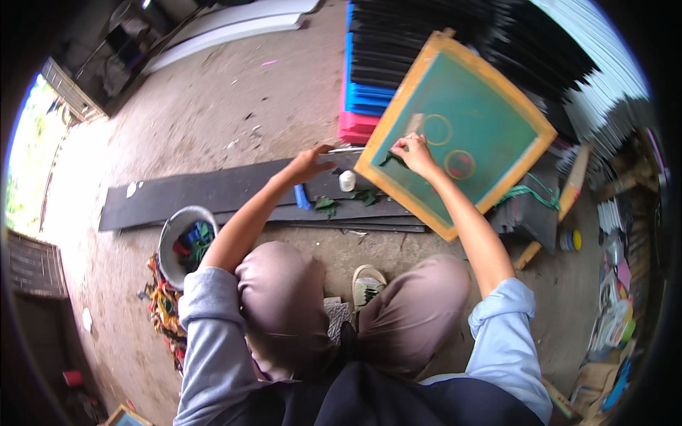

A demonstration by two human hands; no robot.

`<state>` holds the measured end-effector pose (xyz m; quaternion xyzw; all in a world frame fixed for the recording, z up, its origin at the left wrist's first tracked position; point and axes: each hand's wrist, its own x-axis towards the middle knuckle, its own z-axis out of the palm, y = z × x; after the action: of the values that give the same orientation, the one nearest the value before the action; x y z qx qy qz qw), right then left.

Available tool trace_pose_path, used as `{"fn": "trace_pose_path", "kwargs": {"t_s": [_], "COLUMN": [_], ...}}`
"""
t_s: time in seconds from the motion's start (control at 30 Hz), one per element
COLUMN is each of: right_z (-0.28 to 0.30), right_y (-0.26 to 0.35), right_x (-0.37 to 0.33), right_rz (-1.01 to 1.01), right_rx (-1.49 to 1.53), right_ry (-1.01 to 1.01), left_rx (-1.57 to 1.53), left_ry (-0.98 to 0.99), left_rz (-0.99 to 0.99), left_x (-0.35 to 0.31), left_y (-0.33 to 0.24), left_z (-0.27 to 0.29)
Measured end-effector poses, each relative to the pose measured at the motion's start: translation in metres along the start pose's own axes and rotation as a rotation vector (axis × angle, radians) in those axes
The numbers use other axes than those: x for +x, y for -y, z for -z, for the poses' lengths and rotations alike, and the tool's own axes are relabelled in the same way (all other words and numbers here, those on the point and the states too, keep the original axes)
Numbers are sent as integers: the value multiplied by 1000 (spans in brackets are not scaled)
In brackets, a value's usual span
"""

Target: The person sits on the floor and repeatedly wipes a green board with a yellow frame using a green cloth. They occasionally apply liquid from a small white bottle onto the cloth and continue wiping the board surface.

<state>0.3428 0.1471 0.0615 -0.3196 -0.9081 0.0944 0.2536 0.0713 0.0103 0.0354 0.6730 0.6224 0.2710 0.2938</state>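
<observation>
My right hand pinches a small dark green cloth scrap in front of a wooden-framed screen with teal mesh. The screen leans tilted, and its mesh carries two yellow-edged circles and a small tan patch. My left hand hovers over black foam sheets with thumb and fingers apart. A thin whitish stick lies right by its fingertips; whether they touch is unclear. Between my hands stands a small white bottle. Close to it lie green cloth scraps and a blue strip.
Beside my left forearm is a grey bucket of coloured rags, with more rags on the floor. Stacked black, blue and pink foam sheets rise behind the screen. A yellow-lidded jar and clutter line the right side.
</observation>
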Motion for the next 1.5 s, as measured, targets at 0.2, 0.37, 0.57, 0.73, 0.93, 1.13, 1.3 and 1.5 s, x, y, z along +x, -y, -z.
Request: {"fn": "trace_pose_path", "kwargs": {"t_s": [0.2, 0.37, 0.57, 0.73, 0.93, 1.13, 1.3, 1.5], "right_z": [-67, -105, -121, -158, -167, -124, -35, 97], "right_y": [74, 50, 1, 8, 21, 33, 47, 98], "right_x": [41, 9, -47, -46, -50, -62, -41, -14], "right_rz": [-268, -276, -1, 132, -64, -685, -737, -743], "right_rx": [494, 586, 87, -83, 64, 542, 792, 839], "right_ry": [328, 244, 521, 438, 316, 114, 14, -116], "left_rx": [-678, -347, 31, -4, -7, -99, -335, -616], "left_ry": [-175, -248, -346, -330, -275, -293, -217, -11], "left_rz": [-42, 241, 62, -19, -73, -46, -154, -228], "left_x": [0, -2, -23, -9, 15, 18, 24, 23], "left_y": [9, 39, 106, 92, 91, 65, -8, -123], "left_z": [-21, -37, -85, -101, -108, -99, -37, 52]}}
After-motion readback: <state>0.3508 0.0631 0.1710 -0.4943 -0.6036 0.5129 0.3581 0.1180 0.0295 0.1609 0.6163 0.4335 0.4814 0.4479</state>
